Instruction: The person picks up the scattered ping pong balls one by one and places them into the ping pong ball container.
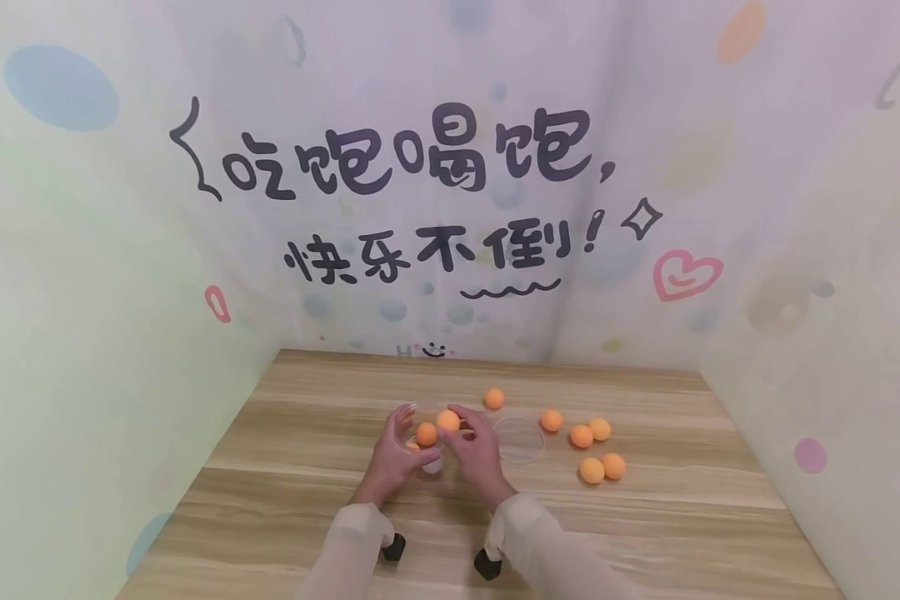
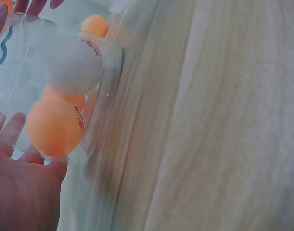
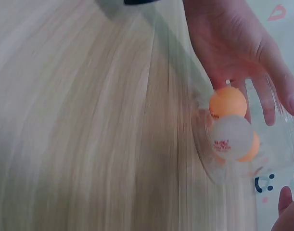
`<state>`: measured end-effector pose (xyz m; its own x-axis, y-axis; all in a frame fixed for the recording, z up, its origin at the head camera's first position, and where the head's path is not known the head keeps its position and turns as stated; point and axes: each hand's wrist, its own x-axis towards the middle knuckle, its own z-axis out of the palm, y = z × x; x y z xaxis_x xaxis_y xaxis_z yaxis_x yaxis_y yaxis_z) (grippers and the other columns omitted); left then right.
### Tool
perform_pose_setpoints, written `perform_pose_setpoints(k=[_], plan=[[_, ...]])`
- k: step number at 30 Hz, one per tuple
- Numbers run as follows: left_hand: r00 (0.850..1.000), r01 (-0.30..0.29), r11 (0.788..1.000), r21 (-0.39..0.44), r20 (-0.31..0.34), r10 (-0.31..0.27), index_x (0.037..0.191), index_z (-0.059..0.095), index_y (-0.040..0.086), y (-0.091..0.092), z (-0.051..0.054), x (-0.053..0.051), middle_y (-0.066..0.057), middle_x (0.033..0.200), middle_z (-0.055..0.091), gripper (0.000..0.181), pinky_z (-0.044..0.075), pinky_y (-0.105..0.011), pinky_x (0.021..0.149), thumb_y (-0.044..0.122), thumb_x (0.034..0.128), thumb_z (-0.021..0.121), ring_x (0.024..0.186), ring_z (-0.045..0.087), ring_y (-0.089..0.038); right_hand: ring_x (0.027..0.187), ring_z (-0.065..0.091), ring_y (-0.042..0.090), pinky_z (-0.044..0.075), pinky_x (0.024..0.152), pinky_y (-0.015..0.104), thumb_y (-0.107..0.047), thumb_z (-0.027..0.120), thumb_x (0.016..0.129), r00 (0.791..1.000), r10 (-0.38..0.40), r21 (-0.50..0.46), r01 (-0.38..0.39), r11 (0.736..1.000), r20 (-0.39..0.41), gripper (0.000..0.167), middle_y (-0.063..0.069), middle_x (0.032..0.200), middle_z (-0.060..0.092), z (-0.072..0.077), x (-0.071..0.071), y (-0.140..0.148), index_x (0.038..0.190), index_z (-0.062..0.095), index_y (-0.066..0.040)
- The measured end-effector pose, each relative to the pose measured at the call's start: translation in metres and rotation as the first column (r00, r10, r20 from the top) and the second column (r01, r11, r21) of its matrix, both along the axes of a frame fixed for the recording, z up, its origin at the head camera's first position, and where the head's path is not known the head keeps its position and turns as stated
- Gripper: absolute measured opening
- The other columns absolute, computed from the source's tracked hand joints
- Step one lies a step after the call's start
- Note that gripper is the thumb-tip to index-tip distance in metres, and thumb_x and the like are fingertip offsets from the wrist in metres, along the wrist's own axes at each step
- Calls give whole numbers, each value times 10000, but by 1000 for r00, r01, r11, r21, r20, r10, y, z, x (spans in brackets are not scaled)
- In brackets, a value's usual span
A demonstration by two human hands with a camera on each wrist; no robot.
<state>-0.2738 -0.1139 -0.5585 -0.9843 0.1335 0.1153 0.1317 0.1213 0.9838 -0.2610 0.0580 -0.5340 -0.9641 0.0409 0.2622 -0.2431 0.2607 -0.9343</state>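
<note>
Your left grip: curled round a clear container on the surface, a white ball and orange balls inside | Your right grip: pinching another orange ball near the container's rim | Right of the container: a clear round piece, six loose orange balls

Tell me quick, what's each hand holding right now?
Left hand: closed around the clear container.
Right hand: closed, pinching an orange ball.
</note>
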Motion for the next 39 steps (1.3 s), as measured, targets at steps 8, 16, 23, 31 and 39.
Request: perform_pose_setpoints(k=[8, 16, 23, 31, 39], plan=[[1000, -22, 999, -24, -11, 22, 1480, 288, 144, 1, -14, -5, -134, 1527, 323, 966, 359, -569, 1040, 183, 716, 879, 1373, 310, -393, 1061, 553, 250, 491, 863, 413, -249, 747, 866, 1000, 15, -15, -15, 1000, -2, 435, 78, 1207, 596, -7, -3, -6, 1260, 640, -100], [1000, -30, 1000, -6, -7, 30, 1471, 313, 175, 5, -12, -5, -100, 1525, 331, 968, 375, -555, 1034, 224, 697, 891, 1379, 305, -367, 1091, 535, 243, 512, 858, 384, -209, 760, 850, 1000, 18, -24, -18, 1000, -6, 404, 80, 1241, 578, -14, -6, -8, 1232, 663, -120], [999, -31, 999, -14, -18, 31, 1474, 310, 158, 5, -13, -5, -103, 1520, 335, 965, 383, -549, 1030, 235, 704, 887, 1373, 313, -369, 1120, 522, 273, 535, 852, 368, -198, 770, 844, 996, 16, -73, -10, 997, 89, 423, 107, 1267, 547, -14, -6, -8, 1243, 659, -109], [999, -48, 998, -27, -24, 47, 1474, 308, 148, 6, -11, -5, -119, 1520, 337, 976, 387, -548, 1026, 243, 697, 890, 1372, 317, -379, 1145, 518, 293, 490, 893, 426, -205, 766, 849, 994, 20, -77, -12, 997, 110, 449, 94, 1276, 554, -14, -9, -9, 1270, 643, -110], [999, -31, 999, -7, -34, 31, 1475, 298, 106, 5, -6, -5, -161, 1523, 319, 960, 342, -548, 1060, 170, 714, 879, 1377, 301, -403, 1143, 506, 301, 484, 885, 434, -191, 761, 853, 995, 40, -103, -30, 994, 94, 465, 91, 1275, 568, -15, -10, -11, 1290, 629, -99]])
